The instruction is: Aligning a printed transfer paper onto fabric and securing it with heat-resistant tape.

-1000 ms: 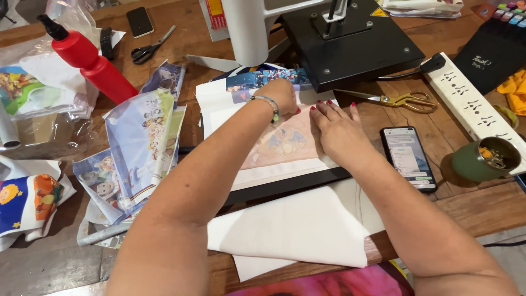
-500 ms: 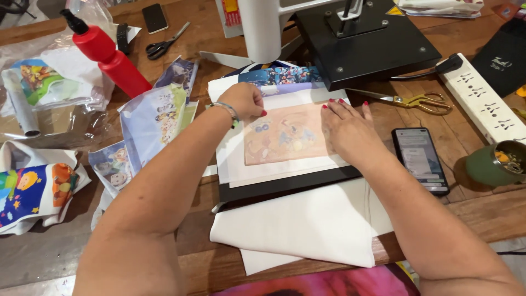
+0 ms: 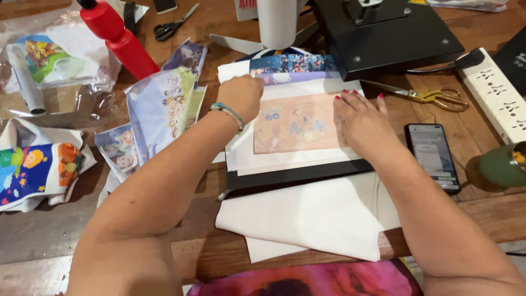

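A second ago the left hand [image 3: 241, 97] lay flat at the upper edge of the pale printed transfer sheet [image 3: 296, 130], its fingers spread beside the right hand [image 3: 361, 123]. Since then it has closed into a loose fist and slid leftward, so it now sits at the sheet's upper left corner, over the white paper [image 3: 285, 161] beneath. The right hand has shifted from the sheet's middle to its right edge, palm down, fingers pointing toward the far edge of the worktop. With both hands apart, the sheet's faint picture now shows almost whole between them.
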